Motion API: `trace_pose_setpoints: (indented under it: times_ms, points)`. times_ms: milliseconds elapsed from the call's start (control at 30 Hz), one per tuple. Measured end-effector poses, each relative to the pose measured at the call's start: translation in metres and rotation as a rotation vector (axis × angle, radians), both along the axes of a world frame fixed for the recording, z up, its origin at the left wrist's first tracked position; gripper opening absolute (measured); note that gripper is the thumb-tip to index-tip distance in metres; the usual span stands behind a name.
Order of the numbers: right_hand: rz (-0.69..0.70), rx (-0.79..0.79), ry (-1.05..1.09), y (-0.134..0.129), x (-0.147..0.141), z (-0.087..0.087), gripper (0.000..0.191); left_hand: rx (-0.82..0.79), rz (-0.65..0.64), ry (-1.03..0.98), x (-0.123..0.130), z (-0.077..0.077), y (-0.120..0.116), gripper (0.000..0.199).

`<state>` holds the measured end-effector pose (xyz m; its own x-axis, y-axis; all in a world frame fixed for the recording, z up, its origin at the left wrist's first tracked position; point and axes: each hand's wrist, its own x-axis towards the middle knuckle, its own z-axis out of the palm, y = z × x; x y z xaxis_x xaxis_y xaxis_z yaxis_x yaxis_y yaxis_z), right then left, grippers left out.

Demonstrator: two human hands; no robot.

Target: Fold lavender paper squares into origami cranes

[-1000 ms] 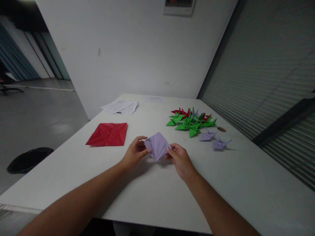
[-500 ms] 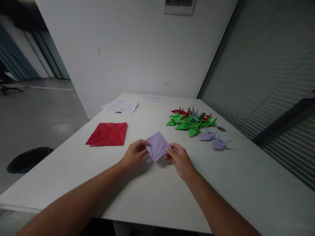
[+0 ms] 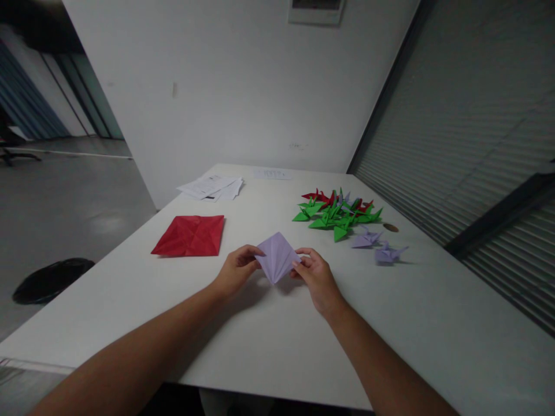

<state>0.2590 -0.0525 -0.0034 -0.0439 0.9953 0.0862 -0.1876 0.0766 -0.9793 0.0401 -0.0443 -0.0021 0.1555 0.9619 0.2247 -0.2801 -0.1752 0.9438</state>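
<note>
A folded sheet of lilac origami paper (image 3: 277,257), diamond-shaped with creases fanning up from its lower point, is held up just above the table. My left hand (image 3: 237,269) pinches its left corner between thumb and fingers. At the right corner, my right hand (image 3: 315,278) grips the paper with its thumb in front; the index finger is bent and raised off the edge. Two lilac paper cranes (image 3: 388,253) stand to the right of my right hand. Creased red paper (image 3: 191,236) lies to the left of my left hand.
Green, red and lilac paper cranes (image 3: 333,215) are heaped at the back right of the white table (image 3: 269,352), by a small brown disc (image 3: 391,227). Printed sheets (image 3: 212,188) lie at the back left. Window blinds (image 3: 468,133) border the right side; a black bin (image 3: 52,280) stands left.
My right index finger has lifted slightly away from the paper's right edge. Both hands keep hold of the lilac paper in nearly the same place.
</note>
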Motion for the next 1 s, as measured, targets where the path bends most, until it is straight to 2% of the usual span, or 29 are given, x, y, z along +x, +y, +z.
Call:
trace_pose_setpoints:
  times_ms: [533, 867, 1000]
  points:
    - [-0.004, 0.000, -0.031, -0.0008, -0.0005, 0.0013, 0.039, -0.005, 0.009, -0.004, 0.0001, -0.0041, 0.0021, 0.022]
    - [-0.002, 0.017, -0.062, 0.0016, -0.0003, -0.0028, 0.037, 0.061, 0.005, 0.028, -0.0002, -0.0040, 0.0039, 0.027]
    - [0.032, 0.070, -0.110, 0.0041, 0.0008, -0.0075, 0.039, 0.046, 0.010, 0.046, 0.0006, -0.0040, 0.0040, 0.031]
